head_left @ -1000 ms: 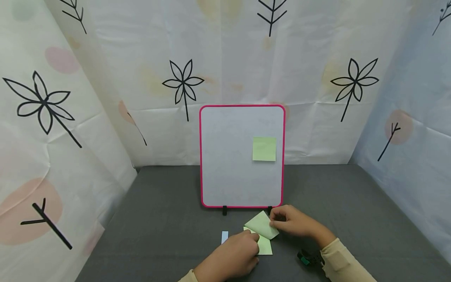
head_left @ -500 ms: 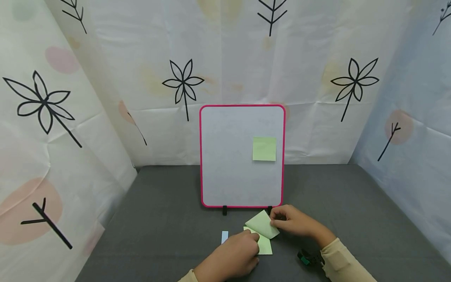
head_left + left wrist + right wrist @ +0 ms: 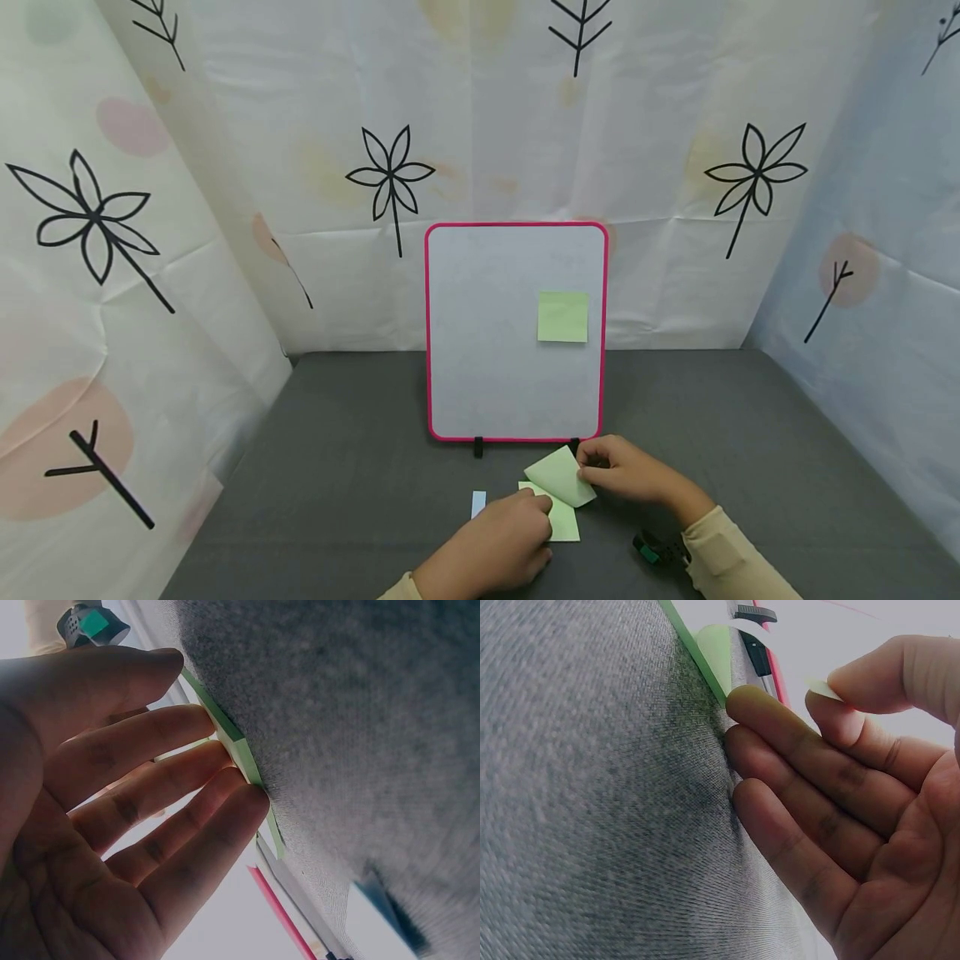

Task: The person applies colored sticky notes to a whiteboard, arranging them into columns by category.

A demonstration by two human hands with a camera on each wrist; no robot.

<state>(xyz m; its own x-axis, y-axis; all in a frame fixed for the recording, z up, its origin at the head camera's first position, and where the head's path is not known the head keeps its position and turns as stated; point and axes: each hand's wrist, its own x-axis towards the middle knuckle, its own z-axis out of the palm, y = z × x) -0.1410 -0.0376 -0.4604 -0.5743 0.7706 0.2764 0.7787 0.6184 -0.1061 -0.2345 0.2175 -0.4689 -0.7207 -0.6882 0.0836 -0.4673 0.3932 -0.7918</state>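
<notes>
On the grey table lies a pad of light green sticky notes [image 3: 566, 525], in front of a whiteboard. My left hand [image 3: 498, 537] holds the pad down, with thumb and fingertips along its edge [image 3: 241, 754] in the left wrist view. My right hand [image 3: 626, 471] pinches a corner of the top sticky note [image 3: 557, 475] between thumb and index finger. That note is lifted and bent back, its far part raised off the pad. In the right wrist view the pinched corner [image 3: 823, 689] shows at the fingertips, and the other fingers extend down to the cloth.
The pink-framed whiteboard [image 3: 480, 350] stands on black feet [image 3: 478, 448] behind the hands. One green sticky note [image 3: 562, 317] is stuck on its right side. A pale blue strip [image 3: 478, 503] lies left of the pad. A black and teal device [image 3: 651, 550] sits by the right sleeve.
My right hand has drawn the lifted sticky note slightly to the right and away, peeling it a little further. My left hand has stayed in place on the pad.
</notes>
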